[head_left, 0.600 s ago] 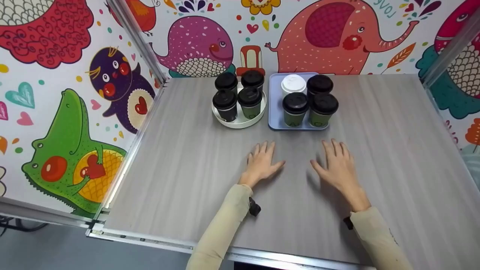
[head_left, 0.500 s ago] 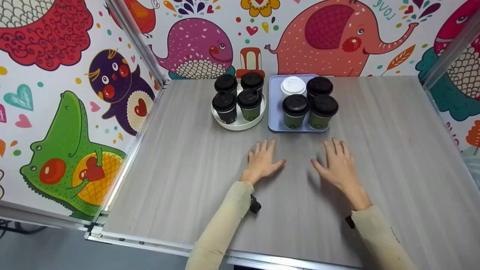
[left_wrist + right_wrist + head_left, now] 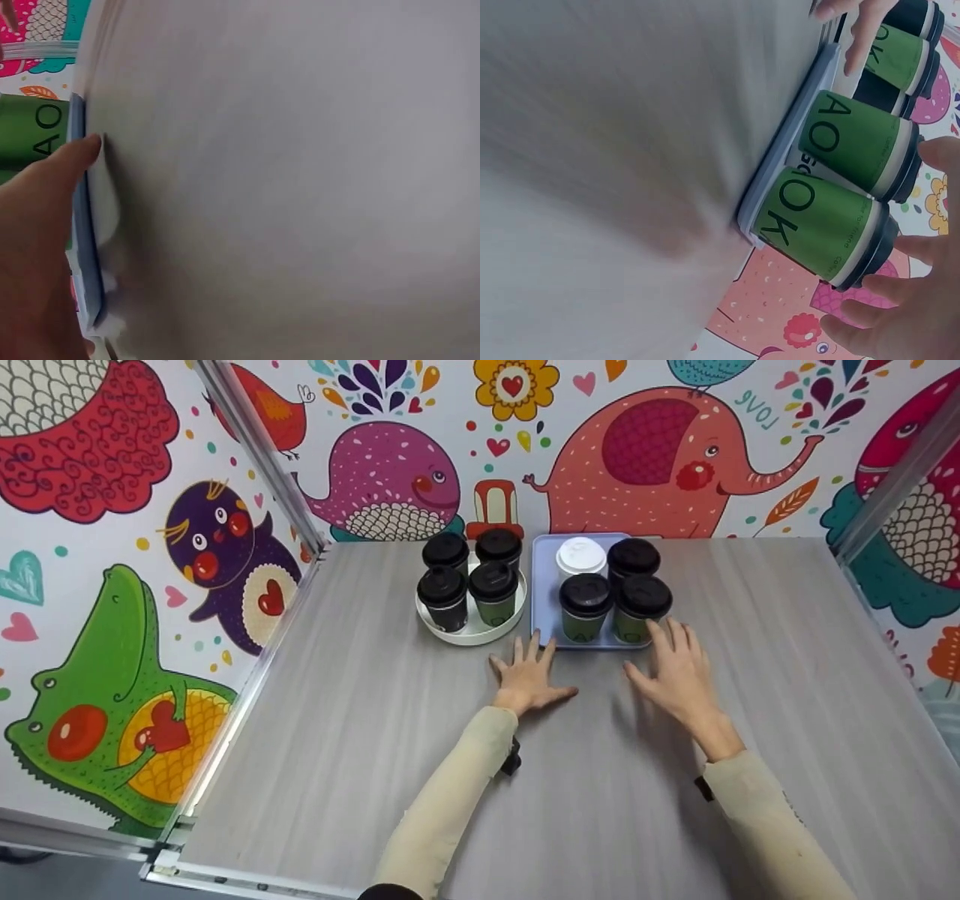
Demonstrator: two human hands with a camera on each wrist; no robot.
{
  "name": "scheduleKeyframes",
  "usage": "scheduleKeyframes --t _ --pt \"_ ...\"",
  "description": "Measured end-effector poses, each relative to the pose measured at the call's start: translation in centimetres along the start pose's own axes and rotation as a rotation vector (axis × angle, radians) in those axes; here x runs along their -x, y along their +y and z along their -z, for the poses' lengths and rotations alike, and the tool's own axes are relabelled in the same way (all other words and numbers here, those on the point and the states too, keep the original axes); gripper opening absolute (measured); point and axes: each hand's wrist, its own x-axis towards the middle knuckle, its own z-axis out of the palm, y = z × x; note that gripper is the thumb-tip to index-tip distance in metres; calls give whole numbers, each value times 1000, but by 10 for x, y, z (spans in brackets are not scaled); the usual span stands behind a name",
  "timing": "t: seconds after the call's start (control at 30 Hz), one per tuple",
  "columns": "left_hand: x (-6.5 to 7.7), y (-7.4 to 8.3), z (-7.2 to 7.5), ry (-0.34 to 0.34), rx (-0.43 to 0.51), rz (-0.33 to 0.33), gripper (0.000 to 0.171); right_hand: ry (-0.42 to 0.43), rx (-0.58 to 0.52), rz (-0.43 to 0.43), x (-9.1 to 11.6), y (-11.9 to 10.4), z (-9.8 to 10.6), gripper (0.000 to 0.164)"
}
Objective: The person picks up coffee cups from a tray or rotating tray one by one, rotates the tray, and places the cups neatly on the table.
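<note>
My left hand [image 3: 527, 681] has its fingers spread, with the fingertips at the front left corner of a blue rectangular tray [image 3: 547, 615]; whether they touch it is hard to tell. In the left wrist view its thumb [image 3: 79, 156] shows near the tray's edge. Fingers extended, my right hand [image 3: 682, 684] is beside the front right green paper cup [image 3: 631, 628], holding nothing. On the blue tray stand that cup, another green paper cup [image 3: 583, 624], a white-lidded cup [image 3: 581, 556] and a black-lidded cup [image 3: 634, 558]. The right wrist view shows the green cups [image 3: 821, 225] upright on the tray.
Left of the blue tray, a round white tray [image 3: 470, 638] bears several black-lidded paper cups [image 3: 495, 592]. Both trays are on a grey wood-grain table [image 3: 360, 720], near a back wall [image 3: 517, 450] with cartoon animals. A metal frame post [image 3: 259, 457] rises at the left corner.
Both hands have moved forward toward the blue tray. The left fingers have spread wider and reached its corner, while the right fingertips have come up to the front right cup. The head view has tilted up.
</note>
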Motion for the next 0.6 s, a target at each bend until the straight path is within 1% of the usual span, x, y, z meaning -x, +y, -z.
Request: scheduleKeyframes --t 0.1,0.17,0.33,0.47,0.6 --pt "-9 -2 -2 -14 -29 4 110 3 2 -2 -1 2 -4 74" --pt "-14 -4 -5 -6 -40 8 110 -9 2 -3 -1 3 -7 75" --pt "-25 -6 -16 -23 -55 16 112 -28 9 -17 -1 6 -13 75" --pt "-30 -2 -18 -36 -30 28 114 16 7 -26 -10 8 -14 75" --pt "-40 1 -15 -66 -13 47 116 79 -27 -44 -30 7 -14 77"
